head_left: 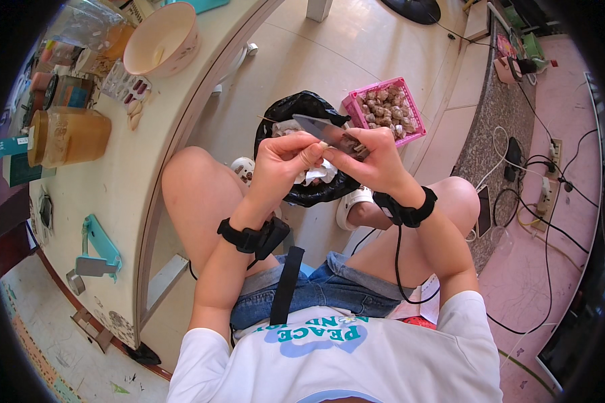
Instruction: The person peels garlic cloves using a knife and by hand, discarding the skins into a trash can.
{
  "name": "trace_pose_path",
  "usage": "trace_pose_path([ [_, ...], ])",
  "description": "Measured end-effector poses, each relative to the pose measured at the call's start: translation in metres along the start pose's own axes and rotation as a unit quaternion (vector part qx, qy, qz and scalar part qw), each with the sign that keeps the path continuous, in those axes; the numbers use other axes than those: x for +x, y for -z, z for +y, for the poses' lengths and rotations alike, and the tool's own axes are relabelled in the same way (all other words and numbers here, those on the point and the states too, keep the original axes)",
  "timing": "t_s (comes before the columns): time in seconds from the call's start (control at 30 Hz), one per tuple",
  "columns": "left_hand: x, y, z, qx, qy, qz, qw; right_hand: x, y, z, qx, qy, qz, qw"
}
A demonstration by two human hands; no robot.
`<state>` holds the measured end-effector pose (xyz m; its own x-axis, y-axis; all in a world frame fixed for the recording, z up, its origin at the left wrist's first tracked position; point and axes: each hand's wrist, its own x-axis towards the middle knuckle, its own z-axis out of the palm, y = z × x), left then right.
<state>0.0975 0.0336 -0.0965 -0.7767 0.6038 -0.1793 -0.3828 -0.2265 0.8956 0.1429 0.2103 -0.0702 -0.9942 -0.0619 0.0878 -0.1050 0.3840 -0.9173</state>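
My left hand (286,160) pinches a small pale garlic clove (323,145) between thumb and fingertips. In my right hand (378,161) is a knife (321,129), its broad blade pointing up and left past the clove. My right thumb comes close to the clove; whether it touches cannot be made out. Both hands are over a bin lined with a black bag (302,101), where white scraps and peelings show. A pink basket (353,109) of garlic bulbs (386,111) stands just beyond my right hand, to the right of the bin.
On the table (151,121) at left are a cream bowl (161,43) with a clove in it, loose cloves (134,114), a blister pack (124,84), an amber jar (70,138) and a teal stand (101,248). Cables and power strips (548,195) lie at right. A cord hangs from my right wristband.
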Motion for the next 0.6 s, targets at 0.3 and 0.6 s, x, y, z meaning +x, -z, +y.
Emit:
trace_pose_path([
  [0.3, -0.0006, 0.0040, -0.0022, 0.014, 0.002, -0.004, 1.000, -0.0008, -0.0008, 0.0043, -0.001, 0.012, 0.000, 1.000],
  [0.6, -0.0004, 0.0008, 0.0036, -0.018, 0.005, -0.014, 1.000, 0.0000, 0.0015, 0.0016, -0.036, 0.006, -0.001, 0.999],
])
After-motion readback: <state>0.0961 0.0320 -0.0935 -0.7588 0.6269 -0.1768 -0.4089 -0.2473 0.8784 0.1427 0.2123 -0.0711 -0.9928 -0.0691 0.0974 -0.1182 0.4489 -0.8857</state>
